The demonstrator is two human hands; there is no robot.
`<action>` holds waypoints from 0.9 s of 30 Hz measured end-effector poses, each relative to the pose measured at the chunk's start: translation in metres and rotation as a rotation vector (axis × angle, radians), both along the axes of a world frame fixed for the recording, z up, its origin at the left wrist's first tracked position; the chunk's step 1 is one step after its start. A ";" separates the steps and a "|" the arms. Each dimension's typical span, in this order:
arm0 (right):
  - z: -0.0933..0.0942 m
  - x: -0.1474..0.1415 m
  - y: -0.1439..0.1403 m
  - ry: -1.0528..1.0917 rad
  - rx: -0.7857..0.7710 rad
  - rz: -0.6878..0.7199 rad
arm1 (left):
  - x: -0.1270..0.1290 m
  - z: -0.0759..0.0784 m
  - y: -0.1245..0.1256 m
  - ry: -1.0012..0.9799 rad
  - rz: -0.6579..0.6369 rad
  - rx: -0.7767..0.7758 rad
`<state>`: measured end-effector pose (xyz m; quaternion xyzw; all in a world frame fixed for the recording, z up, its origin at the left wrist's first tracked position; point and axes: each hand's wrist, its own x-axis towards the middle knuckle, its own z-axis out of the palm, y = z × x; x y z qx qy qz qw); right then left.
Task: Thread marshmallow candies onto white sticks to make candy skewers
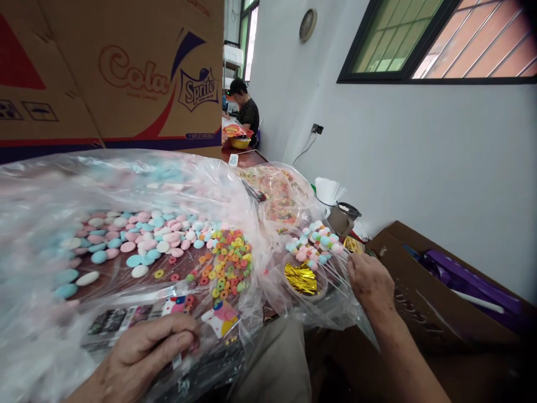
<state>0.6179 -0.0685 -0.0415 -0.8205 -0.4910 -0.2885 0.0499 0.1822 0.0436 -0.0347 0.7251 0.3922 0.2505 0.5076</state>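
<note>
My left hand (146, 350) rests at the near edge of a large clear plastic sheet (50, 184), fingers curled on a printed candy packet (174, 308). Under the sheet lie several pink, blue and white marshmallow discs (138, 238) and a heap of small coloured ring candies (226, 266). My right hand (369, 280) grips thin white sticks (339, 280) that carry pastel marshmallows (312, 243). A clear cup with gold twist ties (301, 278) sits just left of that hand.
A big cardboard box (113, 73) printed with drink logos stands behind the sheet. Another bag of candy (279, 196), a pot (342, 217) and white sticks (329, 190) lie further back. An open carton (419, 291) sits at right. A person (247, 112) works far away.
</note>
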 end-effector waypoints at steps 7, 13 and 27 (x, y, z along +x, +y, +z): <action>0.010 0.008 -0.027 0.028 0.039 0.022 | 0.001 -0.001 0.001 -0.018 0.033 0.017; 0.000 0.012 -0.023 0.097 0.028 0.075 | 0.002 -0.003 0.001 -0.022 0.033 0.008; -0.004 0.013 0.019 0.079 -0.071 0.007 | 0.000 -0.009 0.001 -0.017 -0.009 0.020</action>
